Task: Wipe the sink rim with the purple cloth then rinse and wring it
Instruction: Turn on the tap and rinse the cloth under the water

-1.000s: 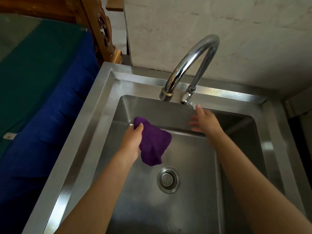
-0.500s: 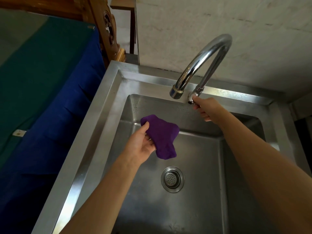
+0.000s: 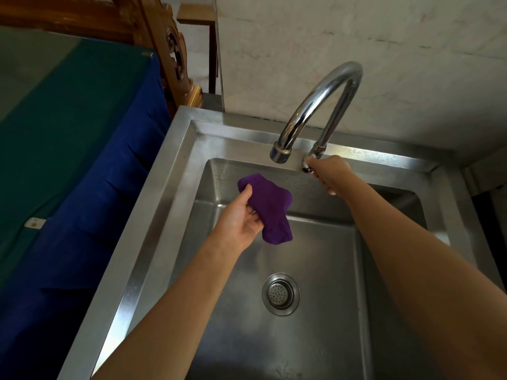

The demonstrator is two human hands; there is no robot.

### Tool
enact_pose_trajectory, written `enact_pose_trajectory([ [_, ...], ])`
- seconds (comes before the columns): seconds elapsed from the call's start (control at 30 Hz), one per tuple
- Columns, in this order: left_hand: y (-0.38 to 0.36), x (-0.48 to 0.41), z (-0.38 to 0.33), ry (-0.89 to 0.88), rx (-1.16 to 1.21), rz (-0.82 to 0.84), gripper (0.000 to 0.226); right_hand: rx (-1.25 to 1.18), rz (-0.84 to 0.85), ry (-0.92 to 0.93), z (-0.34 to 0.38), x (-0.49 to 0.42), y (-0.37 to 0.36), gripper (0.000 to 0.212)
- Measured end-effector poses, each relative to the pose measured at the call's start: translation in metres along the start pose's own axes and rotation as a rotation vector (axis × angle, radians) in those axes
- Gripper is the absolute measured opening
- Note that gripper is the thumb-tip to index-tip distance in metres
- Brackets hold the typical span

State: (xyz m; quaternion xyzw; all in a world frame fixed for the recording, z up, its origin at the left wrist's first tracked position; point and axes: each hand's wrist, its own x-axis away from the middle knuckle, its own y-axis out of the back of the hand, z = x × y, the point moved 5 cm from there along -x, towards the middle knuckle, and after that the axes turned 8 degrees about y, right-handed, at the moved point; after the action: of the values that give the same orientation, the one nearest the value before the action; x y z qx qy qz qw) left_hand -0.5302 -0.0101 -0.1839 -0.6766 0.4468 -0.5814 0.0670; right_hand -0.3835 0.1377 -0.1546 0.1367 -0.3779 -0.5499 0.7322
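My left hand holds the crumpled purple cloth over the steel sink basin, a little below and left of the spout's mouth. No water runs from the spout. The chrome gooseneck tap rises from the back rim of the sink. At the foot of the tap, my right hand is closed around the tap handle, which it mostly hides. The drain strainer sits in the basin floor below the cloth.
A blue and green cloth-covered surface lies along the sink's left side. Carved wooden furniture stands at the back left. A pale wall runs behind the tap.
My right hand reached from above the basin to the tap's base and closed on the handle. My left hand turned palm up with the cloth, staying under the spout.
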Motion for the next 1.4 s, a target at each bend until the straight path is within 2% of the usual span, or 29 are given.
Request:
enact_pose_trajectory([
  [0.43,-0.005,-0.014,-0.002,-0.007,-0.010,-0.009,0.034,-0.017,-0.044,0.013,-0.001,-0.009,-0.002,0.025],
  [0.6,-0.005,-0.018,0.000,-0.007,-0.022,-0.013,0.026,-0.011,-0.038,0.018,-0.001,-0.011,-0.003,0.023],
  [0.83,-0.003,-0.027,0.007,0.017,-0.017,-0.028,0.032,-0.002,-0.039,0.031,-0.003,-0.014,-0.003,0.020],
  [1.03,-0.002,-0.034,0.010,0.027,-0.004,-0.040,0.026,0.058,-0.095,0.073,-0.005,-0.015,-0.004,0.024],
  [1.2,-0.006,-0.038,0.012,0.022,-0.010,-0.038,0.023,0.027,-0.046,0.065,-0.004,0.001,-0.002,0.043],
  [1.27,-0.008,-0.038,0.013,0.017,-0.002,-0.038,0.028,0.003,-0.106,0.068,-0.014,0.019,0.004,0.045],
  [1.37,-0.010,-0.038,0.014,0.016,0.039,-0.029,0.037,0.016,-0.342,0.135,-0.045,0.063,0.004,0.039],
  [1.4,-0.012,-0.037,0.015,0.016,0.048,-0.032,0.039,-0.016,-0.366,0.184,-0.053,0.080,-0.005,0.034],
])
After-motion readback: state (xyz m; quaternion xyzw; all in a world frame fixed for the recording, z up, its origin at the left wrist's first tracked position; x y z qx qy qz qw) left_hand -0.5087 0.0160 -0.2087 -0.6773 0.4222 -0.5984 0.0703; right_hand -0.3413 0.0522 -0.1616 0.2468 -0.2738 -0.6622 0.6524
